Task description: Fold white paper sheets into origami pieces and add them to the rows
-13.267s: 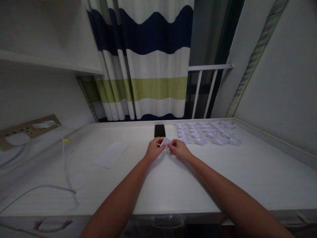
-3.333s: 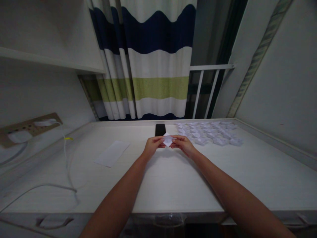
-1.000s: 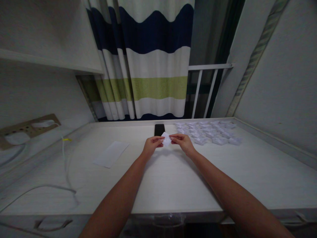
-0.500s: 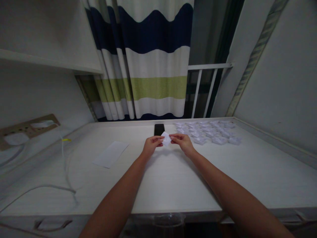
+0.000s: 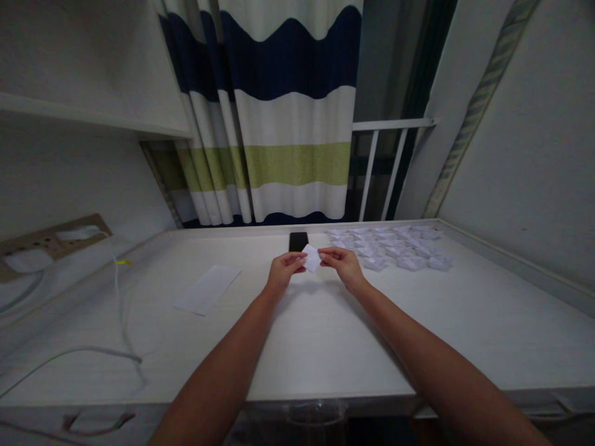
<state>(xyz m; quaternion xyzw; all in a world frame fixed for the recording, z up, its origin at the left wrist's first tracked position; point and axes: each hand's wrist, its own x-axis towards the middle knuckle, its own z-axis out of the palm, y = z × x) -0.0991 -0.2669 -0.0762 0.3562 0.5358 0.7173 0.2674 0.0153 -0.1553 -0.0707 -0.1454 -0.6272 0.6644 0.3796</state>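
Note:
A small folded piece of white paper (image 5: 311, 259) is held up over the desk, turned like a diamond. My left hand (image 5: 284, 271) pinches its left corner between thumb and fingers. At the opposite corner, my right hand (image 5: 341, 265) grips the paper with closed fingertips. Just behind the paper lies a black phone-like object (image 5: 298, 241), partly hidden. Several folded white paper pieces (image 5: 388, 244) sit in rows beyond my right hand. To the left, white paper sheets (image 5: 207, 290) lie flat on the desk.
The white desk (image 5: 325, 347) spans the view beneath my arms. Pale cables (image 5: 93, 350) cross its left side near a power-strip-like board (image 5: 51, 244). A striped curtain (image 5: 297, 118) hangs at the back. Below the front edge shows a clear plastic container (image 5: 316, 412).
Both hands stay almost in place with the paper between them. The paper has tilted slightly, and my right hand has risen a touch.

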